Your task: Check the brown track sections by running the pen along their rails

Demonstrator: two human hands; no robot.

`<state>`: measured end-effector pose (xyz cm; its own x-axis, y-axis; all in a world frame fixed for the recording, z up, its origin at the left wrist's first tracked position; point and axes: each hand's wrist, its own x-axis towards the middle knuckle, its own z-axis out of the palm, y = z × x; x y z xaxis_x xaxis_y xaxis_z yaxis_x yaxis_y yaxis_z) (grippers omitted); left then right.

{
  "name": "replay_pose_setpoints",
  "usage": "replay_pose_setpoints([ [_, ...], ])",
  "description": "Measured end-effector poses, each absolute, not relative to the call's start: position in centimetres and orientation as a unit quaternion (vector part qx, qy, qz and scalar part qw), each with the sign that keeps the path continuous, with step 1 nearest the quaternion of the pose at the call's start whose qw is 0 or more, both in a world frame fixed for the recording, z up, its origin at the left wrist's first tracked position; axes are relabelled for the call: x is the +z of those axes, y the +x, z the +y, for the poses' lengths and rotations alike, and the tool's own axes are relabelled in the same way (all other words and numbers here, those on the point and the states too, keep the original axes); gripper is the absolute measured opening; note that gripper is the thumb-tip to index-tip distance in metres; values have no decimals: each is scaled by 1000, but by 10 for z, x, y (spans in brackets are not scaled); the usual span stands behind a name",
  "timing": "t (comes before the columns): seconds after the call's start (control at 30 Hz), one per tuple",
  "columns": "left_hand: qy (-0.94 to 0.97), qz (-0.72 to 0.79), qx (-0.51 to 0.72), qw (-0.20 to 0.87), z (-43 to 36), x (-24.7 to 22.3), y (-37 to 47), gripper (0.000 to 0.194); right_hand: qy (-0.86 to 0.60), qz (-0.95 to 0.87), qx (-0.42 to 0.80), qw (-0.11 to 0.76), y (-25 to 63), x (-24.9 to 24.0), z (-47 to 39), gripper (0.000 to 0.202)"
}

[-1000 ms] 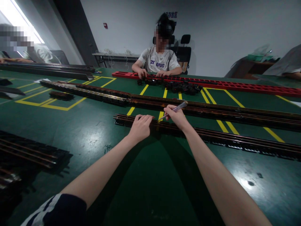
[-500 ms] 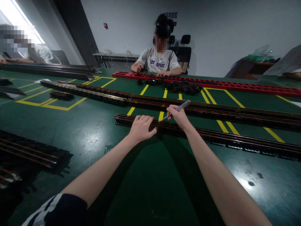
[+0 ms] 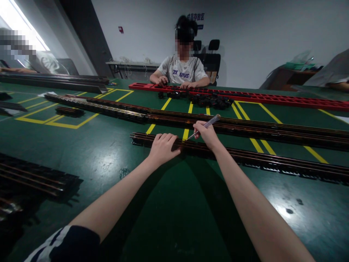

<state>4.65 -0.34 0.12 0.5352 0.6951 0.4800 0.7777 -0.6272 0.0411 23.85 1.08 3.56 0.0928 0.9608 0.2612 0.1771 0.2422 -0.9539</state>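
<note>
"What are we gripping?"
"Our right hand [image 3: 205, 134] is gripping a screwdriver [image 3: 211, 121], its tip pointing down at the near dark strip [image 3: 251, 157]."
"And our left hand [image 3: 163, 148]?"
"It's lying open across that strip, which is resting on the green counter [image 3: 103, 156] before us."

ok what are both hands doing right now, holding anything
Left hand: laid over the near dark rail; whether it grips cannot be told.
Right hand: closed, holding a slim tool, tip angled down toward the rail.
</note>
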Motion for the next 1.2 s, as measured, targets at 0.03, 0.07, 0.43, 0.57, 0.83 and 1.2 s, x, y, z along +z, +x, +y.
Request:
replay_pose_setpoints([
  [0.03,-871,-423,-233,89,-4,1,47,35,-500,-570,359,544,238,36,11,26],
  [0.07,-871,-424,-233,89,-4,1,47,34,-501,-570,359,543,238,36,11,27],
  [0.43,-863,-427,-255,85,-4,1,47,28,-504,-586,363,520,236,39,6,27],
  [0.57,-863,-429,-252,87,-5,1,46,29,-501,-590,367,515,237,38,7,27],
  [0.83,-863,-434,-249,71,-6,4,47,30,-480,-601,379,515,237,34,10,30],
  [1.2,-872,-424,-232,80,-3,2,45,25,-484,-580,383,531,236,33,11,28],
])
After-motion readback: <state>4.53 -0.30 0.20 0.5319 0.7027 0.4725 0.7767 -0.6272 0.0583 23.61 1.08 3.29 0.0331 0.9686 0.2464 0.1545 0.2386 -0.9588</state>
